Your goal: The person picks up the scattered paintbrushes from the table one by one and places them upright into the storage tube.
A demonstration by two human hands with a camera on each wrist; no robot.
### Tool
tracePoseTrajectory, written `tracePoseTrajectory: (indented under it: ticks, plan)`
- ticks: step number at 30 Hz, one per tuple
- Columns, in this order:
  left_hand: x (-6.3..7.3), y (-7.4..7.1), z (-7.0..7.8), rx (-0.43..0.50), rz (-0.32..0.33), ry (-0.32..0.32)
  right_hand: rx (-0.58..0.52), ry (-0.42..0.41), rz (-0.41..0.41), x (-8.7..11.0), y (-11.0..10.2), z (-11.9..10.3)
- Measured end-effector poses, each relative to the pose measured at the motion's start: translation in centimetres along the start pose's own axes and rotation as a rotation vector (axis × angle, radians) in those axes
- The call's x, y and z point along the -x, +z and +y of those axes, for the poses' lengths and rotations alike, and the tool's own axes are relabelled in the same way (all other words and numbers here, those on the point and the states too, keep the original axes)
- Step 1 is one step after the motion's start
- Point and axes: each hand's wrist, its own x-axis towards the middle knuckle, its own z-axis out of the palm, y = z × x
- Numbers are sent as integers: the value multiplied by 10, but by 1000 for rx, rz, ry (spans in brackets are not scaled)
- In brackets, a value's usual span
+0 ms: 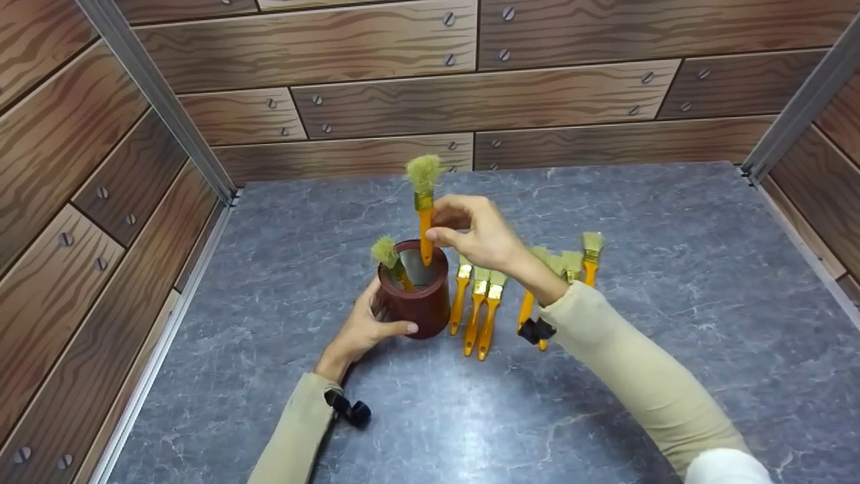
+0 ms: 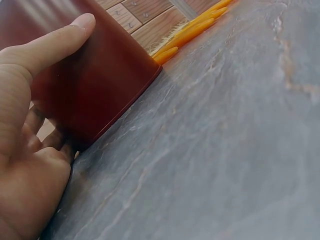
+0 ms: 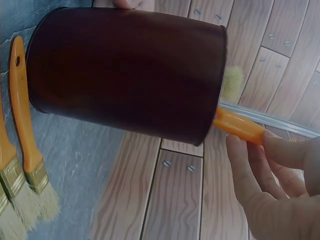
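Note:
A dark red cylindrical holder (image 1: 420, 312) stands upright on the table. My left hand (image 1: 366, 323) grips it from the left, thumb across its front and fingers around the far side. One paintbrush (image 1: 385, 253) leans inside, bristles up over the left rim. Above the opening, my right hand (image 1: 480, 232) pinches a second paintbrush (image 1: 424, 202) by its orange handle, bristles up. In the right wrist view, the handle's end (image 3: 235, 125) is right at the holder's rim.
Several orange-handled paintbrushes (image 1: 476, 312) lie on the grey marbled table (image 1: 269, 269) just right of the holder. More brushes (image 1: 591, 252) lie farther right, partly hidden under my right forearm. Wood-patterned walls (image 1: 376, 60) enclose the back and sides.

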Motion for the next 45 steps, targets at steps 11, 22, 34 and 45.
tracePoseTrajectory:
  ticks: [11, 22, 34, 45]
  plan:
    - [-1, 0, -1, -6, -14, 7, -70, 8, -8, -8, 14, 4]
    - [0, 3, -1, 5, 0, 1, -17, 0, -2, -2, 13, 3]
    - [3, 1, -1, -6, 22, -23, 90, 13, 21, 24, -10, 7]
    - [3, 2, 0, 3, 26, -38, 247, 129, 61, 58, -54, 35]
